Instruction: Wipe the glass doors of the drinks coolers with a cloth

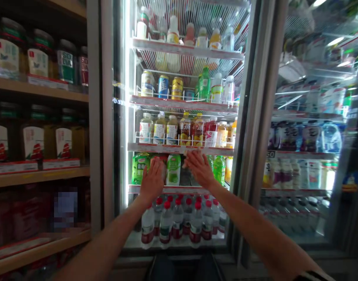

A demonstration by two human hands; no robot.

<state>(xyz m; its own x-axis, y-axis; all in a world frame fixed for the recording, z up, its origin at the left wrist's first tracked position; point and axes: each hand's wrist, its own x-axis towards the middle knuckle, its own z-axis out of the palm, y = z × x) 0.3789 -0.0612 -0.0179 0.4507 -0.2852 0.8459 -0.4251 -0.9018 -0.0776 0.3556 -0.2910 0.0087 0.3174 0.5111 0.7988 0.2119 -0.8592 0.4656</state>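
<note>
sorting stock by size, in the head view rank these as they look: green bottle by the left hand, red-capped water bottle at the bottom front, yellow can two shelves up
1. red-capped water bottle, though it stands nearest the camera
2. green bottle
3. yellow can, farther back, so its true size is unsure

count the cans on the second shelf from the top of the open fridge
3 cans in a row at the shelf's left: white can, blue can, yellow can. More may hide behind.

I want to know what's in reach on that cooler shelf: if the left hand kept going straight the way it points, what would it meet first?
Probably the green-labelled bottles on the shelf right ahead of the left hand. Its fingers already seem to be at one, though depth is hard to judge.
</note>
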